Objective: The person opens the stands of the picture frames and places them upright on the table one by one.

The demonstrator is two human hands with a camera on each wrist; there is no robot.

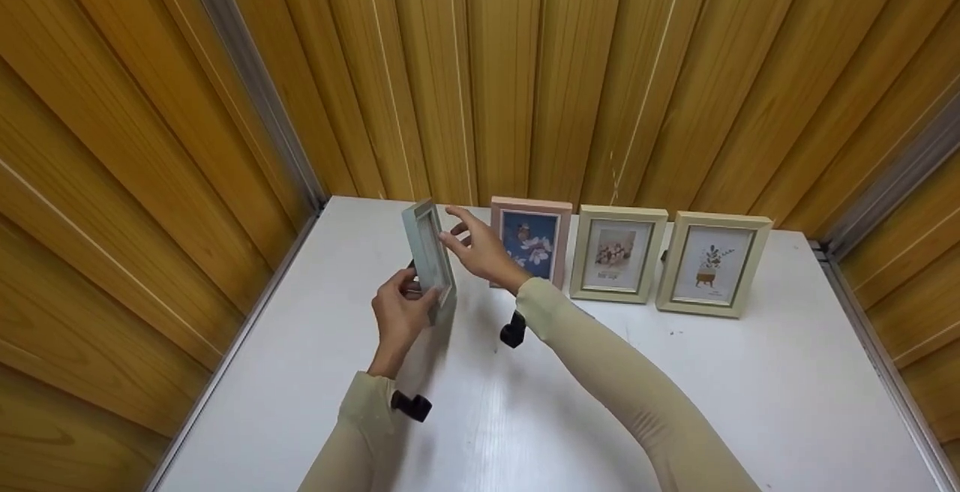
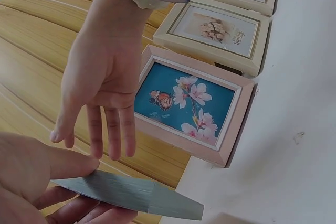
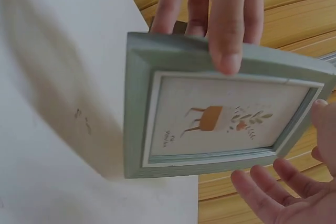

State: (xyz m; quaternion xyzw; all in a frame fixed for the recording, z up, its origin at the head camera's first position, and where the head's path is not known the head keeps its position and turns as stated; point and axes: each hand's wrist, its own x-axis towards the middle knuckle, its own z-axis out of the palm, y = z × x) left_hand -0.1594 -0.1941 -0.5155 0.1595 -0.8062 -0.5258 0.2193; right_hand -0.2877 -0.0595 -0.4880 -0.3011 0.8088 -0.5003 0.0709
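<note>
A pale green picture frame point(image 1: 429, 252) stands on edge above the left part of the table, turned nearly side-on in the head view. My left hand point(image 1: 401, 310) grips its left side, thumb on the front and fingers behind. The right wrist view shows its front, with a plant in an orange pot printed on the picture point(image 3: 215, 119). Close to the frame's other side is my right hand point(image 1: 481, 248), its fingers spread and loosely bent. In the right wrist view that thumb point(image 3: 321, 116) overlaps the frame's corner while the fingers are just off its edge.
To the right a row of frames stands upright: a pink one point(image 1: 531, 202) with blossoms and a butterfly, a cream one point(image 1: 576, 259) with a bouquet, and another cream one point(image 1: 754, 271) with a potted plant. Wood-panelled walls point(image 1: 502, 64) rise behind the white table point(image 1: 585, 394).
</note>
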